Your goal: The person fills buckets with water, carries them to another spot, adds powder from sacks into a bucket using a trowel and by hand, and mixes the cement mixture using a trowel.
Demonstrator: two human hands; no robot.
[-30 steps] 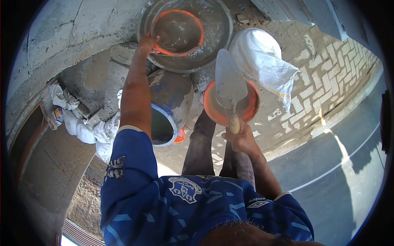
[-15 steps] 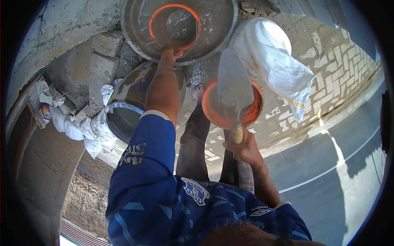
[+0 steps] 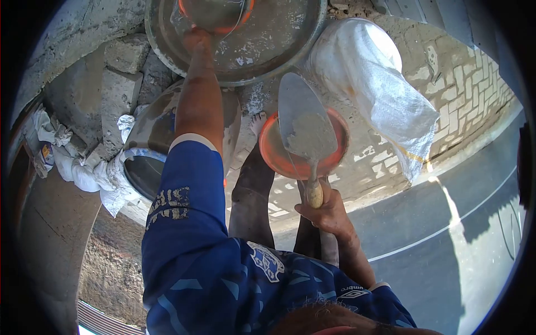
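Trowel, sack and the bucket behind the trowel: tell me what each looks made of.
Trowel: probably steel, given the thin, dull grey blade; the pale, rounded handle could be wood.
Sack: likely woven plastic, white with a slight sheen and crisp folds.
Bucket: probably plastic, orange-red and smooth-looking.

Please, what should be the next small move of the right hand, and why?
Perhaps the right hand should tip the trowel slightly over the nearer orange bucket. Grey material lies on its blade, which seems to be above this bucket's opening. The left hand is busy at the other orange bucket, in the basin.
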